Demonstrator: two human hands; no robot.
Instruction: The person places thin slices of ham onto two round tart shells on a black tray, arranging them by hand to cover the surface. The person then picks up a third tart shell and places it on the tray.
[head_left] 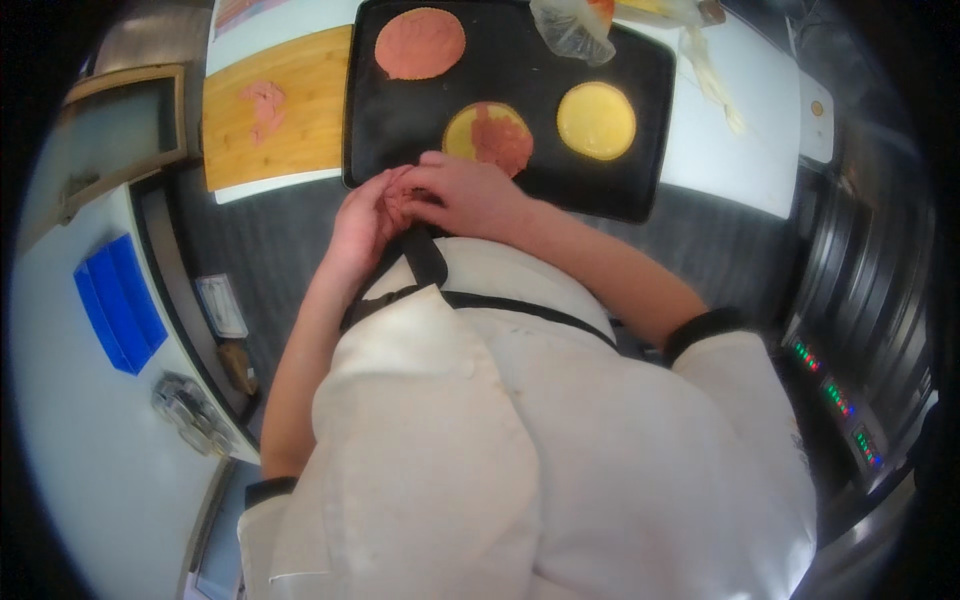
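A piece of pink dough (394, 204) sits between my two hands, just off the near edge of a black baking tray (400, 120). My left hand (362, 222) cups it from the left. My right hand (468, 196) closes over it from the right, its fingers curled and partly hidden. Right beyond the right hand lies a yellow round with a fluted edge (459, 132), its right part covered by a pink dough layer (503, 142). Farther back on the tray is a round fully topped in pink (420, 44). A plain yellow round (596, 121) lies at the right.
A wooden board (300, 90) with a pink dough scrap (264, 108) is left of the tray. A clear plastic bag (572, 32) lies over the tray's far edge. Farther left, a white surface (100, 440) bears a blue bin (120, 305) and several small metal tins (190, 412).
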